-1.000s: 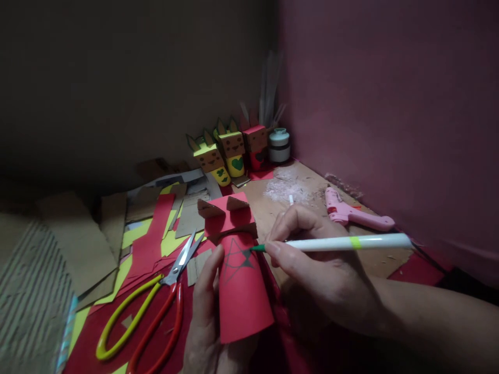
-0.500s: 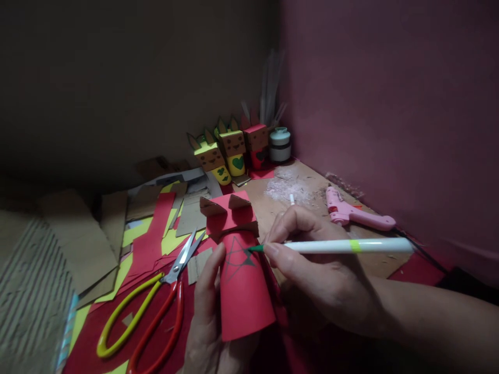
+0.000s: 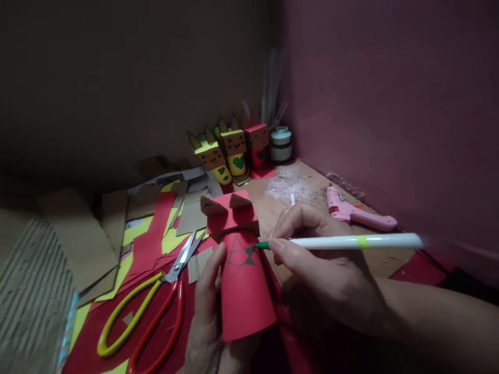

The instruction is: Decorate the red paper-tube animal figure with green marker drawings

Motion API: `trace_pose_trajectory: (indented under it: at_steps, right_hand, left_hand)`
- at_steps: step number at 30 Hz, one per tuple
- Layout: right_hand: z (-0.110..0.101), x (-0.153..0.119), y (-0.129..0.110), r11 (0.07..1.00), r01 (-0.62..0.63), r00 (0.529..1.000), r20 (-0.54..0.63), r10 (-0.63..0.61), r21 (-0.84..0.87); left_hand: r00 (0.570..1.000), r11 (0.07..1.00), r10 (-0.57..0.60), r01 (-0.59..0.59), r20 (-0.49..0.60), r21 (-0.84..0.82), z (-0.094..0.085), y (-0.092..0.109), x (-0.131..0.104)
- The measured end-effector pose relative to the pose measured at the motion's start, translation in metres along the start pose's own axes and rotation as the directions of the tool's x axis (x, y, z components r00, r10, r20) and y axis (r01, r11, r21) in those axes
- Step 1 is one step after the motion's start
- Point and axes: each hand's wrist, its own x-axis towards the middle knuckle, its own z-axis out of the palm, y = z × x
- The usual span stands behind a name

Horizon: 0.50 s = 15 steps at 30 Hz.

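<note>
Cannot see most fingers of the left hand point(image 3: 202, 322), hidden behind the red figure point(image 3: 248, 309), nor the wrist, cut off by the bottom edge. Cannot tell contact from a narrow gap at the green tip of the marker point(image 3: 335, 242), too small to judge. Can see only part of the right hand point(image 3: 331, 275), with the lower fingers lost in darkness and the forearm cut off at the right. Lose part of the scissors point(image 3: 176, 268) at the bottom and of the corrugated cardboard point(image 3: 31, 296) at the left. Find the clear sticks point(image 3: 270, 91) blurred, the small white stick point(image 3: 292, 198) partly covered by the right hand.
</note>
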Motion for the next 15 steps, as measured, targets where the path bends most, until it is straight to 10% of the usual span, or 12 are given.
trace_pose_trajectory:
  at_steps: [15]
  right_hand:
    - [-0.0023, 0.0021, 0.002, 0.999, -0.023, 1.0, -0.011, 0.023, -0.029]
  left_hand:
    - [0.998, 1.0, -0.025, 0.025, -0.05, -0.002, 0.0004, -0.0004, -0.0016]
